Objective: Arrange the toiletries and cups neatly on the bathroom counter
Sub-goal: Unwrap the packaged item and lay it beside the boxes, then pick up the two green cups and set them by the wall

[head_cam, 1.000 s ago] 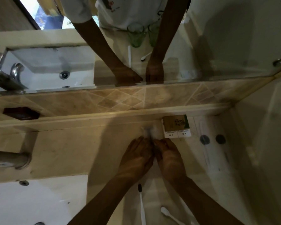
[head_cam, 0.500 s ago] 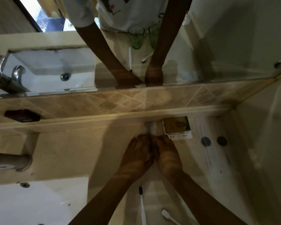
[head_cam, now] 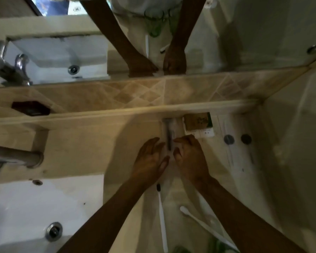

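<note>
Both hands lay open and flat on the table, left hand (head_cam: 150, 159) and right hand (head_cam: 190, 157) flanking a wrapped razor (head_cam: 169, 136). The razor lay at the table's 12 o'clock edge, a box (head_cam: 197, 123) just beside it at 3 o'clock.

Landmark: razor packet (head_cam: 169, 133), clear wrap, dark-handled razor inside, lying lengthwise on the counter (head_cam: 84, 148) with its head against the back ledge.

- Left hand (head_cam: 150, 161): flat on the counter, just left of the packet, fingers spread, fingertips beside its near end.
- Right hand (head_cam: 189, 157): just right of the packet, fingers curled, tips at its edge.
- Brown box (head_cam: 198, 123): right of the packet, close beside it.
- Two dark discs (head_cam: 237, 139): further right, past the box.
- Two toothbrushes (head_cam: 161, 218): nearer the viewer than the packet, between the forearms.
- Sink (head_cam: 35, 209): well left, nearer.
- Mirror (head_cam: 254, 33): behind, above the tiled ledge.
</note>
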A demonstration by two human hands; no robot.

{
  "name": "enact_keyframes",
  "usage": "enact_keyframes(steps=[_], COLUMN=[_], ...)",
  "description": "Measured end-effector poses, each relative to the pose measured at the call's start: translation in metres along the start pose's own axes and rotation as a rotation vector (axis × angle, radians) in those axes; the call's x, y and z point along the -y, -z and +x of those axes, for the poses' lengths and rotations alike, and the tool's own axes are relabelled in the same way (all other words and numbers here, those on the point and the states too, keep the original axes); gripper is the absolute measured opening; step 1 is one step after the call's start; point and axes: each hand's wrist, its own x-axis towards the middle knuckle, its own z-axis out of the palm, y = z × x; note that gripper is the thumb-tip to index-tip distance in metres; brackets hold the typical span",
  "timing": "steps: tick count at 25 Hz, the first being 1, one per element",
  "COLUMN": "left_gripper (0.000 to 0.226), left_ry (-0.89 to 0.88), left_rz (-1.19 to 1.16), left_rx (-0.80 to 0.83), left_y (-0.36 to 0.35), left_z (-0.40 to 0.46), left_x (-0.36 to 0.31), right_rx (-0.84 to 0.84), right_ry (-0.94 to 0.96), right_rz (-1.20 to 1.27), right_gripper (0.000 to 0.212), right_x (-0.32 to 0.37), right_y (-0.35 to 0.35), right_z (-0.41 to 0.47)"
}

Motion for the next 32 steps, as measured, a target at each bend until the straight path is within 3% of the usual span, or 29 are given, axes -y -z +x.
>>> enact_keyframes(steps=[4,8,11,14,19,24,29,32], left_gripper=[0.02,0.018,0.011,0.011,0.014,0.015,0.011,0.012], left_ry=[0.018,0.161,0.259,0.396,0.486,0.512,0.542,0.535], left_rz=[-0.153,-0.39,-0.514,-0.69,-0.87,-0.914,-0.979,-1.104], left_rx=[-0.168,-0.069,0.037,0.066,0.123,0.087,-0.005,-0.098], left_y=[0.009,0.005,-0.002,-0.01,-0.019,-0.02,-0.012,0.0], left_z=[-0.065,-0.142,-0.191,-0.224,-0.261,-0.272,-0.266,-0.255], left_x=[-0.003,-0.018,-0.034,-0.048,-0.063,-0.072,-0.073,-0.066], right_rx=[0.17,0.297,0.258,0.218,0.217,0.281,0.173,0.145], right_ry=[-0.002,-0.065,-0.149,-0.045,0.107,0.024,0.042,0.21], right_rz=[0.062,0.076,0.105,0.049,-0.365,-0.564,-0.556,-0.491], right_gripper=[0.02,0.013,0.014,0.015,0.024,0.035,0.029,0.014], right_x=[-0.01,-0.037,-0.047,-0.034,-0.003,0.003,0.015,0.033], right_y=[0.034,0.072,0.089,0.088,0.066,0.055,0.057,0.065], right_z=[-0.046,-0.118,-0.17,-0.208,-0.254,-0.262,-0.251,-0.236])
